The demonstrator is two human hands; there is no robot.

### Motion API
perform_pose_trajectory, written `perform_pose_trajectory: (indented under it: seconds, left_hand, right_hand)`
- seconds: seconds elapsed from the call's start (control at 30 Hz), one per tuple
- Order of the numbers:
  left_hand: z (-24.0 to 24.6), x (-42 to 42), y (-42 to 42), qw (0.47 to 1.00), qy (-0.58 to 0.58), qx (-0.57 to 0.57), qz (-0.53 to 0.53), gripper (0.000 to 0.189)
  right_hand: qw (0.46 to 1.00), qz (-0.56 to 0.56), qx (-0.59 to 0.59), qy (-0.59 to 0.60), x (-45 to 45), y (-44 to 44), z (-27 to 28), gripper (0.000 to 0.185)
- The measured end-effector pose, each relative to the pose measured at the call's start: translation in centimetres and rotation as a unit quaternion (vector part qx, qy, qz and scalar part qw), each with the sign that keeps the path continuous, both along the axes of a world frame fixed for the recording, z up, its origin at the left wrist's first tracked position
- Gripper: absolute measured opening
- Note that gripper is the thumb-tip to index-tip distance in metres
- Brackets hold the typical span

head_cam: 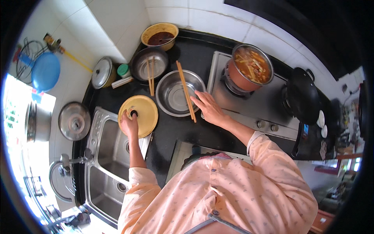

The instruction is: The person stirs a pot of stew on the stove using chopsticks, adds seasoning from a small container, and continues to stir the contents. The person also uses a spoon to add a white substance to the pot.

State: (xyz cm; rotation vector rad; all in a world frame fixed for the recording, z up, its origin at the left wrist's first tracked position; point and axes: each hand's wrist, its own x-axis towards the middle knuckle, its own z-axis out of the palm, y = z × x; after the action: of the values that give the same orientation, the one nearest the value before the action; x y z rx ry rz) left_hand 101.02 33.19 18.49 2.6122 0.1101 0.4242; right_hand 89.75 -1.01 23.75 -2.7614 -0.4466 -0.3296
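My left hand is at the black knob of a round yellow lid, its fingers around the knob's side; the lid lies over the sink's back corner. My right hand has its fingers spread at the right rim of a stainless steel bowl. Long wooden chopsticks rest across that bowl, close to my fingertips. Behind the lid, a dark pan has shorter chopsticks lying over its edge. A reddish pot of steaming soup stands on the gas stove.
A double sink is at the left, with a steel lid against the wall. A yellow bowl of dark sauce, a lidded pot and a green-capped jar stand at the back. A black wok is on the right burner.
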Motion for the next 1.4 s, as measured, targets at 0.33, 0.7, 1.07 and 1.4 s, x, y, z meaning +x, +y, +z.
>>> perform_pose_trajectory:
  seconds: [0.33, 0.7, 1.07, 1.4]
  left_hand:
    - [0.2, 1.8, -1.3, 0.988, 0.105, 0.106, -0.034, 0.039]
    - [3.2, 0.2, -3.8, 0.98, 0.115, 0.162, 0.003, 0.043]
    - [3.4, -3.3, -4.8, 0.994, -0.075, 0.075, -0.005, 0.038]
    - [4.1, -3.0, -4.8, 0.995, -0.096, 0.023, -0.019, 0.036]
  right_hand:
    - [0.983, -0.118, 0.132, -0.057, -5.8, -3.0, 1.9, 0.046]
    - [0.989, -0.105, 0.096, -0.03, -7.5, -5.1, 1.2, 0.054]
    - [0.997, 0.057, 0.045, -0.017, 0.5, -0.3, -3.1, 0.072]
    - [0.967, 0.039, 0.168, -0.188, -0.1, -1.7, -0.3, 0.02]
